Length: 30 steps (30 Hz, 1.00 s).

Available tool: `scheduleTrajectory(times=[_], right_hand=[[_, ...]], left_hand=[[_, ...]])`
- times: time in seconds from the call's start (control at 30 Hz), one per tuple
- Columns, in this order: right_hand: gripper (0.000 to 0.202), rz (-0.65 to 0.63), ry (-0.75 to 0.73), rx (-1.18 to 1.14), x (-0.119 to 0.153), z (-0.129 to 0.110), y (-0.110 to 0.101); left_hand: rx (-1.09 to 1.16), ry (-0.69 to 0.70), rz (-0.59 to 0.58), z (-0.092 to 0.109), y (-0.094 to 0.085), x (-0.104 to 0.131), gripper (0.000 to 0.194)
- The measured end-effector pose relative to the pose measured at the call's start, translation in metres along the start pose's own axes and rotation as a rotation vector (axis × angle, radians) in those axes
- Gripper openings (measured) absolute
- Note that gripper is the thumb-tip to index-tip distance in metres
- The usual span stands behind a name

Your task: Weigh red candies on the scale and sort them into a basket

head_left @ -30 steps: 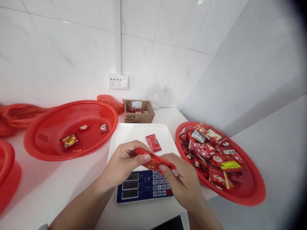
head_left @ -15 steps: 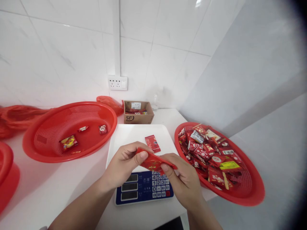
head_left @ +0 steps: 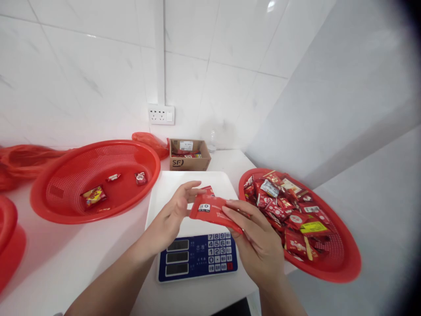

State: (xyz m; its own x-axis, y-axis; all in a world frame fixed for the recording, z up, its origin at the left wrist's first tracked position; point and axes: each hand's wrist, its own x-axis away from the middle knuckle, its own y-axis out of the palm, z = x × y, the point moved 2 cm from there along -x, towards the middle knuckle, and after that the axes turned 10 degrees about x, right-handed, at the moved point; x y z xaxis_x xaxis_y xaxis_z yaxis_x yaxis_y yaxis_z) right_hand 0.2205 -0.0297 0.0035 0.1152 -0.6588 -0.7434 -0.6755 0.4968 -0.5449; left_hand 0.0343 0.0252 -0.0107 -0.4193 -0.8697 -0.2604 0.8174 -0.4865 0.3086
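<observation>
Pinched in my right hand point(head_left: 259, 237) is a red snack packet point(head_left: 212, 211), held above the scale with a small white label showing. My left hand point(head_left: 176, 215) is open at the packet's left end, its fingers apart; whether a fingertip touches the packet I cannot tell. Below both hands is a digital scale with a white pan point(head_left: 164, 193) and a blue keypad panel point(head_left: 197, 259). Another red packet point(head_left: 208, 190) lies on the pan, mostly hidden behind the held one.
On the right, a red basket point(head_left: 348, 267) holds many wrapped snacks. A left red basket point(head_left: 46, 210) has several small packets inside. Behind the scale stands a cardboard box point(head_left: 190, 164) of packets. Red plastic bags point(head_left: 151, 142) lie along the wall, and another red basket point(head_left: 8, 219) is cut off at left.
My left hand has let go of the packet and spread its fingers. The right hand has turned the packet over, so its labelled side shows and it covers more of the pan's packet.
</observation>
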Motion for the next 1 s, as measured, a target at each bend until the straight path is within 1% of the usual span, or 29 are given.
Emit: scheduleTrajectory(times=[0.07,0.13,0.2,0.27,0.33,0.4,0.43,0.47,0.53,0.6,0.67,0.77,0.87,1.0], right_hand=[[0.054,0.016,-0.052,0.008,0.001,0.001,-0.001],[0.058,0.004,-0.103,-0.003,0.003,0.001,0.0],[0.06,-0.024,-0.137,-0.018,0.006,0.001,0.003],[0.059,-0.024,-0.102,-0.029,0.01,0.001,0.006],[0.054,0.043,0.058,-0.104,0.013,0.004,0.008],[0.043,0.111,0.297,-0.257,0.016,0.009,0.008],[0.037,0.119,0.407,-0.348,0.016,0.01,0.008],[0.032,0.098,0.49,-0.436,0.016,0.011,0.009],[0.028,0.011,0.567,-0.563,0.012,0.01,0.009],[0.026,-0.065,0.561,-0.624,0.007,0.006,0.007],[0.02,-0.117,0.538,-0.621,0.003,0.002,0.005],[0.015,-0.134,0.53,-0.576,0.001,-0.001,0.003],[0.012,-0.144,0.51,-0.521,0.003,-0.001,0.003],[0.01,-0.174,0.484,-0.484,0.008,0.001,0.004]], left_hand=[[0.031,-0.149,-0.011,-0.002,0.0,0.0,0.061],[0.092,-0.25,-0.053,-0.002,0.003,-0.001,0.055],[0.193,-0.274,-0.066,-0.002,0.006,-0.001,0.05],[0.288,-0.241,-0.036,-0.002,0.007,-0.002,0.048],[0.332,-0.182,-0.007,-0.001,0.007,-0.002,0.05],[0.335,-0.133,-0.012,0.0,0.008,0.0,0.054],[0.331,-0.121,-0.018,0.0,0.009,0.0,0.056],[0.327,-0.117,-0.02,0.001,0.01,0.001,0.056],[0.327,-0.108,-0.024,0.002,0.013,0.002,0.055],[0.297,-0.083,-0.033,0.002,0.015,0.004,0.049],[0.221,-0.056,-0.048,0.003,0.016,0.005,0.039],[0.089,-0.059,-0.061,0.005,0.015,0.006,0.025],[0.028,-0.08,-0.07,0.006,0.013,0.006,0.02],[0.008,-0.069,-0.061,0.007,0.012,0.007,0.015]])
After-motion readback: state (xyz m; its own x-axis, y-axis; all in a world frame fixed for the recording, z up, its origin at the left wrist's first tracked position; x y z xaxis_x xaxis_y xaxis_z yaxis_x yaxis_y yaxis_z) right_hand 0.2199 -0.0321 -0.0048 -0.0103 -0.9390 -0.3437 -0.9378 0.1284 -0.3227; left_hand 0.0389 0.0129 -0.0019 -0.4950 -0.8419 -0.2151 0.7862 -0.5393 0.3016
